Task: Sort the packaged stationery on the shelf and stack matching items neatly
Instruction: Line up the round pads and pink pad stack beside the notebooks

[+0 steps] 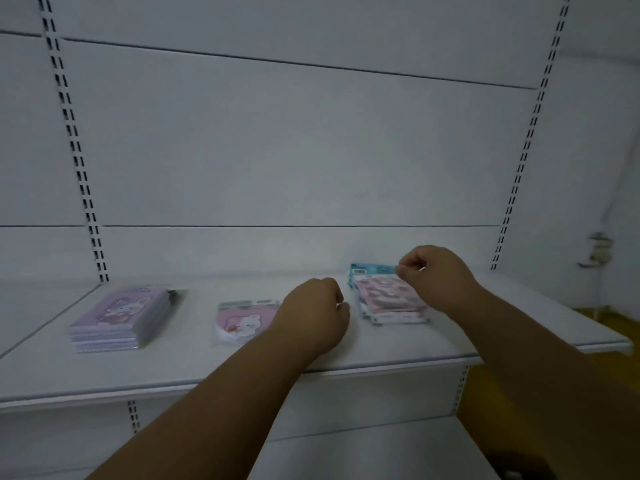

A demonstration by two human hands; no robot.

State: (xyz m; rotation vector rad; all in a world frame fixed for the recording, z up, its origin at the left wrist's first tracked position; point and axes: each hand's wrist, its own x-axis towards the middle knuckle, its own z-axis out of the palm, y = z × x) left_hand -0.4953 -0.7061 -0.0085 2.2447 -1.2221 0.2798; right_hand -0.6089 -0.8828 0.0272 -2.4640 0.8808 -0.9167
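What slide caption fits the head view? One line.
Two hands over three stationery piles on a shelf.

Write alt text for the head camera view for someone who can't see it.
Two bare hands reach over a white shelf holding three groups of packaged stationery: a purple stack at left, a pink packet in the middle beside the left hand, and a pink-and-blue stack under the right hand.

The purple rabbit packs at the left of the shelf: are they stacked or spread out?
Stacked. The purple rabbit packs lie flat in one pile on the shelf, several layered edges showing at the front, roughly aligned. Neither hand touches them.
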